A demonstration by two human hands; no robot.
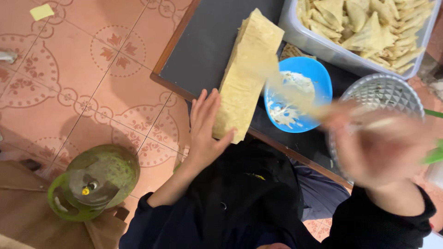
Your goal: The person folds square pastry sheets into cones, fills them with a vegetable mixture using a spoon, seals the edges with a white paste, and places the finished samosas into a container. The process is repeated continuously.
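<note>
terracotta floor tiles [92, 69] with a darker floral pattern are filling the left half of what we are seeing, and a small yellow scrap [41, 11] is lying on them near the top left corner.

we are sitting at a dark table [203, 46] with a brown wooden edge, which is running diagonally from the top centre to the lower right.

a grey plastic tub [318, 46] is standing at the top right of the table, and it is holding a heap of folded triangular pastries [369, 27].

a green gas cylinder [94, 182] is standing on the floor at the lower left, beside our left sleeve.

a tall stack of pale pastry sheets [247, 74] is lying along the table, from near the tub down to the near edge.

a clear patterned glass bowl [380, 94] is standing to the right, partly hidden behind our right hand.

a blue bowl [300, 94] with smears of white paste is sitting between the stack and the glass bowl, just beside the stack.

our right hand [378, 147] is moving and blurring; it seems to be pulling one thin sheet [286, 87] across the blue bowl, but we cannot tell how the fingers are closing.

our left hand [205, 127] is lying flat and unclenched, fingers straight, pressing against the near left side of the stack and grasping nothing.
</note>
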